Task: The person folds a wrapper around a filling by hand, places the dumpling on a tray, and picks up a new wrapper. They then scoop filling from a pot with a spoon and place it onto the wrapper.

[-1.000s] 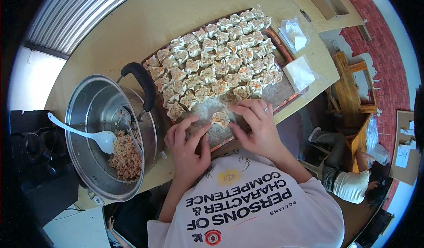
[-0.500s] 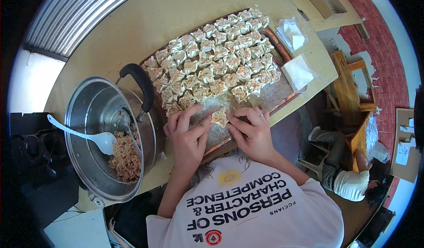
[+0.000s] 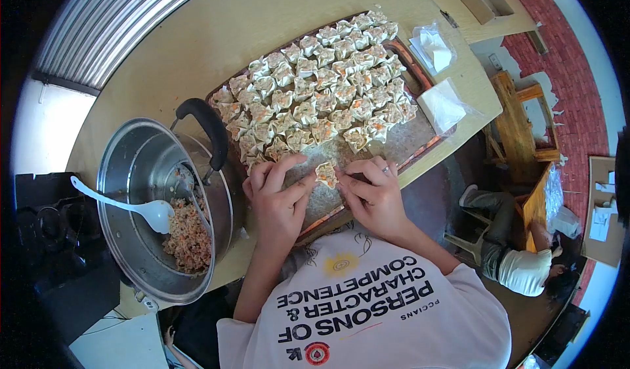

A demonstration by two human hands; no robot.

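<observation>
Dumpling [image 3: 326, 173] between left hand [image 3: 279, 205], right hand [image 3: 374, 197] (touching both)

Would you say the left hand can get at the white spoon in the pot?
Probably yes: the pot stands open beside the left hand, nothing covering the white spoon, though that hand and the right hand pinch a dumpling.

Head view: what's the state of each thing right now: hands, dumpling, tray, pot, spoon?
Left hand: fingertips pressed to the dumpling's side.
Right hand: fingertips pressed to its other side.
Dumpling: on the tray, open-topped, pinched between both hands.
Tray: mostly covered by rows of dumplings, near edge bare.
Pot: uncovered, some filling inside.
Spoon: resting in the pot, bowl beside the filling.
</observation>
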